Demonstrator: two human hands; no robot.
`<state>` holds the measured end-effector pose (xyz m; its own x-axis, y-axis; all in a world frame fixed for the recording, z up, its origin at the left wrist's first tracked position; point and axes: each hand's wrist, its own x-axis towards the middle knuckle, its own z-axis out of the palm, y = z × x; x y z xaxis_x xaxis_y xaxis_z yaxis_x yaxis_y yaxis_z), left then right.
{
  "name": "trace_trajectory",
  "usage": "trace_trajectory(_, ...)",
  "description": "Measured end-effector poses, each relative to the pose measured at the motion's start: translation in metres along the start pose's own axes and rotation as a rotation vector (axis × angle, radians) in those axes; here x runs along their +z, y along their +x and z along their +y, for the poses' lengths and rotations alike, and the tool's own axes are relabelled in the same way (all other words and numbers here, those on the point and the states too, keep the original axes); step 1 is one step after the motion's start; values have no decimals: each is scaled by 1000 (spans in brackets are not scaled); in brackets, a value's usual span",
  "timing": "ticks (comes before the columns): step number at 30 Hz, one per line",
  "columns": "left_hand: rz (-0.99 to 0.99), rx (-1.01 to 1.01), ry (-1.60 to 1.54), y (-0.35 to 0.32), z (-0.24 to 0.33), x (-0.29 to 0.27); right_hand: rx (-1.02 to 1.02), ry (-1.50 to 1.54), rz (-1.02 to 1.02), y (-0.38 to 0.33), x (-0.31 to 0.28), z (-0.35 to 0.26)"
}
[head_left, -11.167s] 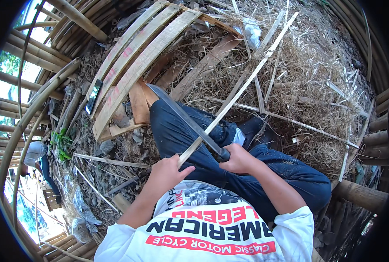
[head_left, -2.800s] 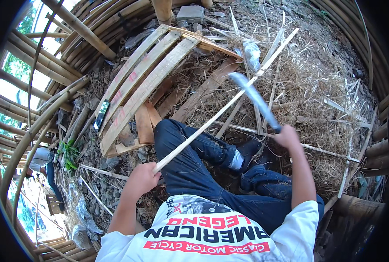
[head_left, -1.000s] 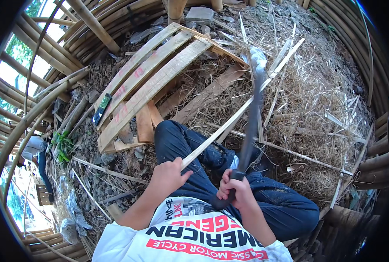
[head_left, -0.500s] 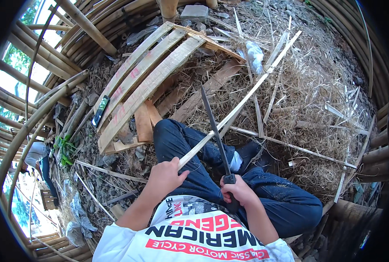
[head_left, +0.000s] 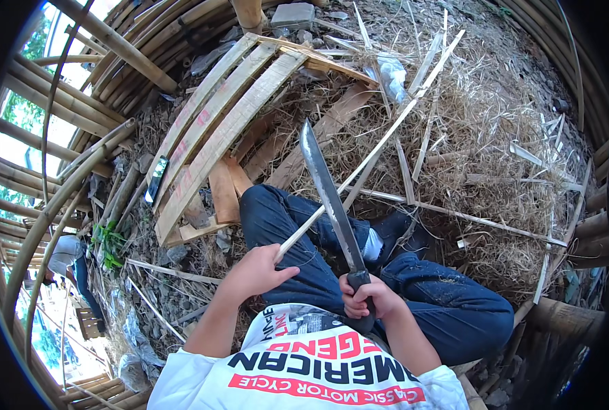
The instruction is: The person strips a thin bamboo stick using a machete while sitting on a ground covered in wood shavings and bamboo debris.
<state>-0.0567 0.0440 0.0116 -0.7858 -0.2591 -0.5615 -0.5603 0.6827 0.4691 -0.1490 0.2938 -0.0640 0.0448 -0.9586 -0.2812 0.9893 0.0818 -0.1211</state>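
Note:
My left hand point(head_left: 259, 272) is closed round the near end of a long pale bamboo strip point(head_left: 401, 118), which slants away to the far right. In my right hand point(head_left: 371, 298) is the black handle of a machete point(head_left: 330, 197). Its long dark blade points up and away, with the flat side facing up, and crosses over the strip, hiding a short stretch of it. Whether blade and strip touch I cannot tell. Both hands are above my crossed legs in dark trousers point(head_left: 448, 301).
A slatted wooden pallet point(head_left: 212, 126) lies ahead left, a phone point(head_left: 157, 179) on its edge. Shavings point(head_left: 503, 150) and thin strips cover the ground to the right. Bamboo poles point(head_left: 51, 212) form a fence at left, where another person point(head_left: 72, 263) bends over. A clear plastic bag point(head_left: 392, 76) lies ahead.
The machete has rolled from edge-on to showing its broad flat side, and its tip has shifted slightly left and away. My left hand keeps the strip, nearly in place.

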Motion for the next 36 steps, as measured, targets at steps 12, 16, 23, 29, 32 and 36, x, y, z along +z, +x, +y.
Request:
trace_trajectory(12, -47, -8, -87, 3, -3, -1, -71, -671, 497, 27, 24, -11)
trace_trajectory(16, -24, 6, -35, -1, 1, -3, -150, -1198, 724, 39, 33, -26)
trace_trajectory(23, -8, -23, 25, -12, -4, -13, -233, -1672, 672, 44, 31, -63)
trace_trajectory(29, 17, -108, 39, -35, -17, -27, -55, -2145, 609, 48, 23, -99)
trace_trajectory(32, 30, -123, 58, -49, -21, -34, -84, -2071, 783, 30, -2, -129)
trace_trajectory(36, -12, -168, 104, -50, -19, -34, 6, -1706, 1066, -12, -58, -175)
